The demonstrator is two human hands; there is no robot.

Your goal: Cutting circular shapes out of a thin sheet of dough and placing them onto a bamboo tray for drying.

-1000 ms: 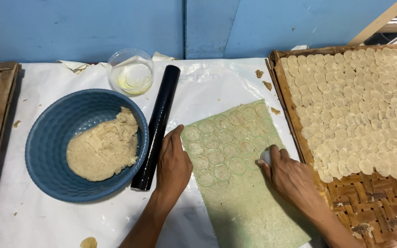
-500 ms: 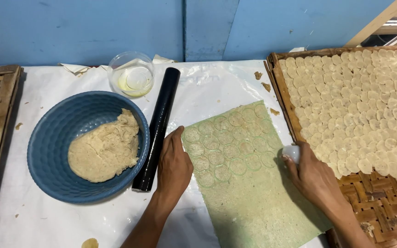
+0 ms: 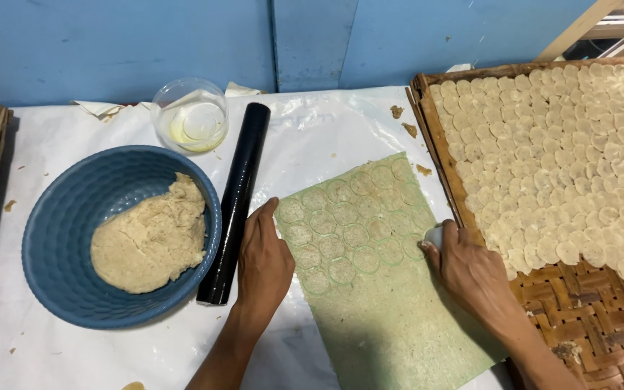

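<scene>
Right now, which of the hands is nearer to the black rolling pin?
Left. The left hand lies flat right beside the black rolling pin, on the green sheet's left edge; the right hand is across the sheet, by the woven tray.

Head camera looks steeply down, close over table [image 3: 326,130].

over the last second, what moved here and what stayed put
The right hand, gripping a small pale cutter, swung out from the green sheet toward the woven tray, then came back to the sheet's right edge. The left hand stayed flat on the sheet's left edge; bowl and black roller unchanged.
</scene>
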